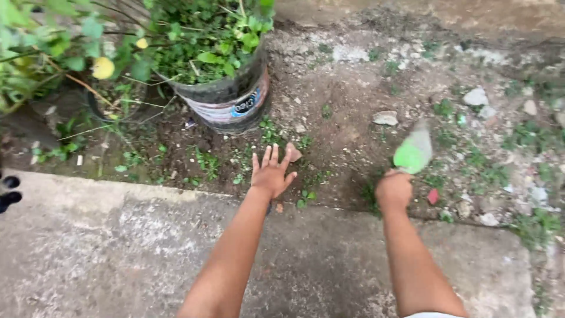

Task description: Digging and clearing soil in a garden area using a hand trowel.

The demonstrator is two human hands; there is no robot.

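Note:
My left hand (272, 172) is stretched out flat with fingers spread, palm down, over bare soil with small green weeds (306, 197) beside it. It holds nothing. My right hand (393, 188) is closed around the handle of a small trowel whose green blade (414, 152) points up and away, blurred, above the dirt. Both arms reach forward from the concrete slab (118, 247) toward the soil patch (341, 129).
A black tub planter (226, 100) full of leafy plants stands at the back, just left of my left hand. A shrub with yellow fruit (103, 68) fills the far left. Stones (385, 118) and rubble lie scattered on the right. A dark shoe tip (9, 191) shows at the left edge.

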